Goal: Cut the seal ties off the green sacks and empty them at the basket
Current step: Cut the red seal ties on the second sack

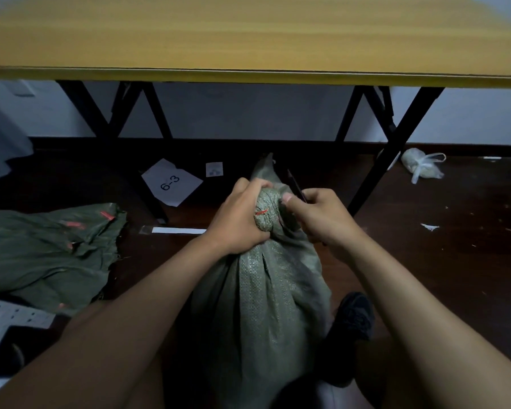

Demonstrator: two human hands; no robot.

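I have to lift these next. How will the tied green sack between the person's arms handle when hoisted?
The green sack probably sags: its woven cloth creases below the left hand gripping its neck. Its bulging body suggests some weight. The weave looks fairly grippy.

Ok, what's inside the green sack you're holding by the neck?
Cannot be seen. The green sack bulges, but its woven cloth covers the contents. The left hand grips the bunched neck, where a red seal tie still shows; the right hand holds a dark blade.
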